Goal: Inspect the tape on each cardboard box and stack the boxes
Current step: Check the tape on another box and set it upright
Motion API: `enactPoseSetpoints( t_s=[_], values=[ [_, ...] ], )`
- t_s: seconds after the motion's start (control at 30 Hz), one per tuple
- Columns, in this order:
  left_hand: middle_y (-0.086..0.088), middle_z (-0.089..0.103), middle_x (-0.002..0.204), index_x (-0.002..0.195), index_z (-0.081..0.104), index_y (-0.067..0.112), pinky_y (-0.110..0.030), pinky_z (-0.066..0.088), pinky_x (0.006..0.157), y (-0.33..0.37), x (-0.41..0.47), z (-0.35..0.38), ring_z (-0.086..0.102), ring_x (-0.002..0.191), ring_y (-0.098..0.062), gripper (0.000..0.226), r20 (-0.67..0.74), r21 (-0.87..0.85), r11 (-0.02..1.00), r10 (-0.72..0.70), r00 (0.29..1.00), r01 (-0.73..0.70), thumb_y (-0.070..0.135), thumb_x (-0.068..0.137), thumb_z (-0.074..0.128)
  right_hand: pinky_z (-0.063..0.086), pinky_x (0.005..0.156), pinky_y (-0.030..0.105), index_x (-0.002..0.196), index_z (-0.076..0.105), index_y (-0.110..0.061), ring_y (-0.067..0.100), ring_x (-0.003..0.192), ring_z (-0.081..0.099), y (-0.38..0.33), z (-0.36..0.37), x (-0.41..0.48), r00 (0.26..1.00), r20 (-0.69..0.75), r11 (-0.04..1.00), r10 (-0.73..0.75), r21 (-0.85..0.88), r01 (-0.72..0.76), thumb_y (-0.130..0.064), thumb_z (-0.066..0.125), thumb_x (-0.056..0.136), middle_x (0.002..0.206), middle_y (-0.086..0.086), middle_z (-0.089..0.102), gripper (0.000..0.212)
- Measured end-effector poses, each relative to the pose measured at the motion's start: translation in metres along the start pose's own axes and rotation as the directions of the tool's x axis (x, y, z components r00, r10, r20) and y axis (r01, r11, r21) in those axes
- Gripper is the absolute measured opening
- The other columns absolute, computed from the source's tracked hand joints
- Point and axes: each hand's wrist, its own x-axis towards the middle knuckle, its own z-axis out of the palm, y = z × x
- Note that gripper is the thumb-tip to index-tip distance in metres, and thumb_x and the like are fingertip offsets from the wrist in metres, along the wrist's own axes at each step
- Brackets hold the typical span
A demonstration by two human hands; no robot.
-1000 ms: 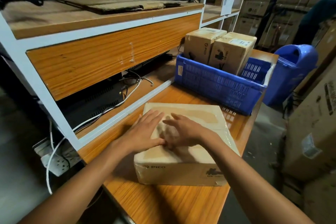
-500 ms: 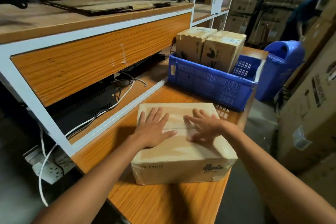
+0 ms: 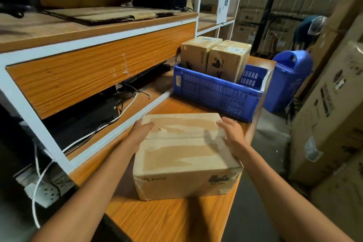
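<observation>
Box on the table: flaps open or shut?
Shut. The box has both top flaps lying flat, meeting at a centre seam under glossy tape.

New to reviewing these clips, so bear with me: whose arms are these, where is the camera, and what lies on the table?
No machine here: these are a person's bare arms, filmed by a camera worn on the head, looking forward and down. The left hand grips the far left corner of a taped box; the right hand rests on its right edge. The box lies on a wooden table. Behind it a blue crate holds two boxes.
</observation>
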Motion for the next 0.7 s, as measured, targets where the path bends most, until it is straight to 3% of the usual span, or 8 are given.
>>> enactPoseSetpoints(
  t_s=[0.07, 0.13, 0.23, 0.3, 0.37, 0.47, 0.6, 0.7],
  values=[
    [-0.004, 0.057, 0.124, 0.15, 0.034, 0.011, -0.029, 0.046, 0.07, 0.006, -0.002, -0.003, 0.059, 0.101, -0.021, 0.057, 0.001, -0.031, 0.999, -0.011, 1.0, 0.011, 0.031, 0.101, 0.056, 0.046, 0.099, 0.039, 0.142, 0.052, -0.014, 0.022, 0.123, 0.052, -0.004, 0.001, 0.001, 0.997, -0.032, 0.995, 0.072, 0.068, -0.07, -0.022, 0.061, 0.098, 0.137, -0.001, 0.055, 0.046],
    [0.003, 0.053, 0.129, 0.151, 0.033, 0.014, -0.035, 0.048, 0.087, 0.011, -0.002, -0.008, 0.057, 0.116, -0.025, 0.065, -0.025, -0.059, 0.998, 0.004, 1.0, -0.006, 0.043, 0.098, 0.058, 0.043, 0.106, 0.042, 0.151, 0.041, -0.014, 0.023, 0.129, 0.049, -0.007, 0.004, -0.001, 0.996, -0.059, 0.994, 0.069, 0.087, -0.064, -0.026, 0.063, 0.095, 0.144, 0.001, 0.048, 0.061],
    [-0.004, 0.046, 0.148, 0.149, 0.039, 0.02, -0.047, 0.044, 0.104, 0.026, -0.003, -0.016, 0.049, 0.131, -0.03, 0.068, -0.135, -0.081, 0.99, 0.102, 0.986, -0.114, 0.06, 0.095, 0.05, 0.049, 0.091, 0.036, 0.136, 0.056, -0.011, 0.027, 0.114, 0.06, -0.018, 0.005, -0.001, 0.99, -0.14, 0.994, -0.017, 0.104, 0.032, -0.032, 0.064, 0.094, 0.125, 0.004, 0.063, 0.048],
    [-0.006, 0.057, 0.135, 0.134, 0.053, 0.019, -0.044, 0.047, 0.094, 0.036, -0.007, -0.021, 0.056, 0.12, -0.028, 0.065, -0.242, -0.041, 0.981, 0.173, 0.955, -0.188, 0.068, 0.093, 0.042, 0.047, 0.083, 0.033, 0.118, 0.062, -0.012, 0.022, 0.101, 0.061, -0.031, 0.005, -0.001, 0.974, -0.216, 0.988, -0.067, 0.121, 0.095, -0.039, 0.062, 0.096, 0.107, 0.001, 0.065, 0.036],
    [-0.004, 0.063, 0.116, 0.115, 0.059, 0.02, -0.042, 0.05, 0.087, 0.04, -0.014, -0.025, 0.06, 0.105, -0.025, 0.059, -0.339, 0.001, 0.974, 0.215, 0.916, -0.229, 0.071, 0.091, 0.041, 0.046, 0.08, 0.035, 0.099, 0.058, -0.019, 0.018, 0.089, 0.056, -0.038, 0.006, -0.002, 0.952, -0.294, 0.981, -0.087, 0.144, 0.134, -0.056, 0.059, 0.092, 0.097, 0.0, 0.06, 0.038],
    [-0.004, 0.06, 0.118, 0.111, 0.058, 0.027, -0.045, 0.051, 0.092, 0.029, -0.023, -0.026, 0.059, 0.105, -0.024, 0.043, -0.405, 0.092, 0.955, 0.294, 0.866, -0.281, 0.063, 0.087, 0.053, 0.046, 0.076, 0.035, 0.09, 0.049, -0.023, 0.019, 0.087, 0.054, -0.04, 0.01, -0.01, 0.933, -0.355, 0.981, -0.06, 0.154, 0.121, -0.069, 0.058, 0.084, 0.1, 0.004, 0.057, 0.047],
    [-0.007, 0.056, 0.125, 0.116, 0.054, 0.031, -0.041, 0.053, 0.083, 0.003, -0.037, -0.025, 0.059, 0.105, -0.023, 0.027, -0.443, 0.164, 0.925, 0.38, 0.812, -0.343, 0.045, 0.093, 0.057, 0.05, 0.075, 0.039, 0.092, 0.046, -0.027, 0.021, 0.09, 0.057, -0.029, 0.016, -0.019, 0.939, -0.338, 0.983, -0.057, 0.144, 0.111, -0.055, 0.068, 0.072, 0.102, 0.003, 0.058, 0.041],
    [-0.007, 0.052, 0.131, 0.126, 0.053, 0.022, -0.019, 0.041, 0.064, -0.013, -0.048, -0.025, 0.053, 0.101, -0.016, 0.026, -0.476, 0.227, 0.907, 0.422, 0.772, -0.356, 0.031, 0.101, 0.051, 0.048, 0.07, 0.038, 0.093, 0.044, -0.024, 0.023, 0.088, 0.055, -0.018, 0.023, -0.022, 0.959, -0.278, 0.985, -0.046, 0.147, 0.09, -0.035, 0.068, 0.075, 0.096, 0.002, 0.055, 0.032]
  ],
)
